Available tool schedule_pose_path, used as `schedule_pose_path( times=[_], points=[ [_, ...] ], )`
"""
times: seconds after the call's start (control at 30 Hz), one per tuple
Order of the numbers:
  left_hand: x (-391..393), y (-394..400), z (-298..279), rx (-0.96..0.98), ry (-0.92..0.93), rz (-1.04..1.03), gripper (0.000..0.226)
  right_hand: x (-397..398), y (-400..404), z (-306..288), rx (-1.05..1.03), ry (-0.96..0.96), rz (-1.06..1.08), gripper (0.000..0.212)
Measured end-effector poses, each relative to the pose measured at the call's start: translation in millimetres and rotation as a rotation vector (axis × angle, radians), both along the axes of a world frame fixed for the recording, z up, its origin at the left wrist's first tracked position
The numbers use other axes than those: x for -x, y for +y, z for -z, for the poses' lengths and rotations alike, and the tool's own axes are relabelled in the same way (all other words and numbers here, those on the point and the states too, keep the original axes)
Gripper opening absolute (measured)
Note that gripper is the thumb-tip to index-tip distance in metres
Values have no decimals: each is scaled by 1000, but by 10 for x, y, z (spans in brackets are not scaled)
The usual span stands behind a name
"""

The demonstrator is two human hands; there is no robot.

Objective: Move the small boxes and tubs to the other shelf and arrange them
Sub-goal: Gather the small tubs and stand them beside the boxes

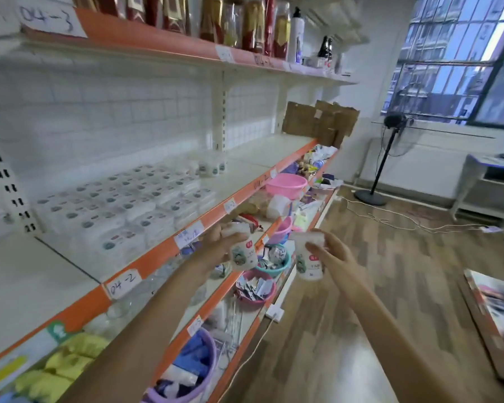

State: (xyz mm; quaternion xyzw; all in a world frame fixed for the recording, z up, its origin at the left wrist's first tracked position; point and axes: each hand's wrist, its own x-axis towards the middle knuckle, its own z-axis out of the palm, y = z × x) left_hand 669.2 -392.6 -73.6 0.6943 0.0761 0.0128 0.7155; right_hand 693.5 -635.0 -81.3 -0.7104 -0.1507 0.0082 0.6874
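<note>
The left hand (218, 242) grips a small white tub (243, 255) by its top, and the right hand (330, 251) holds a second tub (308, 261) the same way, both upright in front of the orange-edged shelf (163, 248), probably so they can be set down standing. Farther left on that shelf, small boxes (122, 207) lie in tidy rows, with a few tubs (211, 167) at the far end.
</note>
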Motion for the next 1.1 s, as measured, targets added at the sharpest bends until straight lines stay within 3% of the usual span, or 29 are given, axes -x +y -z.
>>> schedule_pose_path(
  times=[0.1, 0.27, 0.37, 0.43, 0.53, 0.6, 0.77, 0.97, 1.1],
  points=[
    [-261, -223, 49, -28, 13, 74, 59, -143, -233, 70, -3, 11, 50, 21],
    [-777, -433, 103, -23, 33, 59, 37, -547, -383, 146, -2, 25, 59, 24],
    [-1117, -480, 165, -14, 29, 45, 38, -922, -388, 168, 4, 31, 34, 27],
    [-1359, -452, 178, -38, 27, 34, 41, -1233, -340, 124, 38, 28, 4, 39],
    [-1782, -294, 68, -103, 15, 4, 69, -1785, -196, -7, 82, 14, -59, 71],
    [-2065, -142, -66, -172, -4, -15, 76, -2195, -71, -133, 93, 6, -122, 80],
    [-2673, 359, -444, -335, -75, -118, 44, -2998, 368, -534, 154, -71, -295, 51],
    [-3139, 918, -829, -578, -84, -337, 39, -3749, 1048, -819, 251, -234, -418, 48],
    [-3291, 1271, -911, -678, 17, -459, 56, -4162, 1605, -897, 458, -430, -483, 55]
  ],
)
